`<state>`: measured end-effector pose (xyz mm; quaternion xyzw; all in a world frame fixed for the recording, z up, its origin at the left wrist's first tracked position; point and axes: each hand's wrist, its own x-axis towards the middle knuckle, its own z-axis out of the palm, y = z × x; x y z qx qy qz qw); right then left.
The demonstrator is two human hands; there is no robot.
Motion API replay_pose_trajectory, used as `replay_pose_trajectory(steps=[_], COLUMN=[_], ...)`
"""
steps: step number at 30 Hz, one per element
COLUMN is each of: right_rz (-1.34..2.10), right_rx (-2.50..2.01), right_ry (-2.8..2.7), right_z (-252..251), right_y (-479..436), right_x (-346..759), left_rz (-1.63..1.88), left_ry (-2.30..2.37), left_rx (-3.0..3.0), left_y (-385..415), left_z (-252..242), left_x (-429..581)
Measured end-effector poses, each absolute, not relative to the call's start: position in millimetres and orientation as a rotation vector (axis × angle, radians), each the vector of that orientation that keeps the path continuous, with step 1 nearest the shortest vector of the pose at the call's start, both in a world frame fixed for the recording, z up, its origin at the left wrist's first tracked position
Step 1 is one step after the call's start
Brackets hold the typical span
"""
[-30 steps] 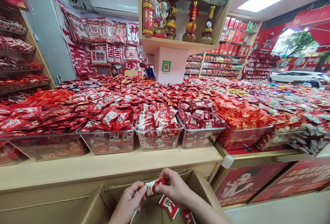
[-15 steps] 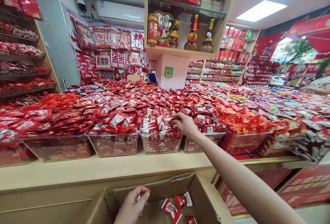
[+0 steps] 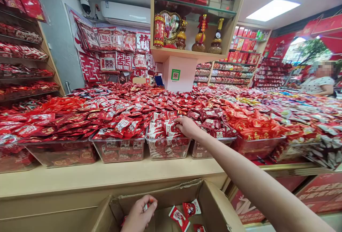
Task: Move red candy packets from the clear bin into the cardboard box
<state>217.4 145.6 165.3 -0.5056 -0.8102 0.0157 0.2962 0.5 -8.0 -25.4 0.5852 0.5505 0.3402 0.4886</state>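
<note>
My right hand (image 3: 187,127) reaches into a clear plastic bin (image 3: 169,152) of red and white wrapped candies (image 3: 156,129). Its fingers are closed on a wrapped candy (image 3: 171,128) standing among the rows. Over an open cardboard box (image 3: 213,203), my left hand (image 3: 141,213) is curled shut, with a bit of a red and white wrapper showing between thumb and fingers. Most of what it holds is hidden. Inside the box lie several loose wrapped candies (image 3: 179,218), apart from my left hand.
More bins heaped with red packets (image 3: 117,150) line the counter (image 3: 112,173) on both sides. Behind the heap rises a pillar (image 3: 184,77) carrying a glass-shelved cabinet (image 3: 197,52). A person (image 3: 319,82) in a spotted top is at the far right.
My right hand has shifted slightly left over the bin's candies. My left hand has moved a little within the view. The person at the far right has come more into view.
</note>
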Motion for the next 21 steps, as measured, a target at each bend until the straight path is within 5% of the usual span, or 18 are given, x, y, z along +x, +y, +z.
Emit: replay_pose_trajectory(steps=[6,12,16,21], right_rz=[-0.08,1.016,1.185,1.382], right_rx=[-1.197,-1.195,-1.166,-1.083], right_ry=[-2.019,-2.16,-1.962,-1.549], right_z=[160,48,-4,-5], right_y=[87,-3,-10,2], right_x=[204,146,127,138], left_rz=[0.882,1.108,1.087,1.11], left_ry=[1.31,1.222,1.148,0.85], left_rx=[1.325,1.082,0.757,0.58], left_y=[-8,-7,-14,-21], left_z=[-18,-14,-3,13], left_x=[-1,5,8,9])
